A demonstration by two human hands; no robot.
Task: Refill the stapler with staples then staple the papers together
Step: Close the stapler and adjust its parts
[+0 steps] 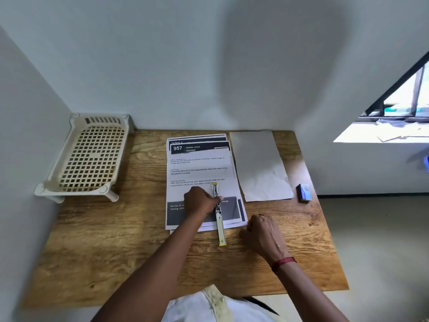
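Just stapler between hands, left hand touching

Wooden desk, pale walls, window

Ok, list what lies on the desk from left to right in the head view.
Perforated plastic rack → printed papers with the opened stapler on their right part → blank grey sheet → small blue staple box.

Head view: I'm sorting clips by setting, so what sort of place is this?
Probably a small desk nook in a room corner: a wooden table against white walls, printed papers, an opened stapler, and a window.
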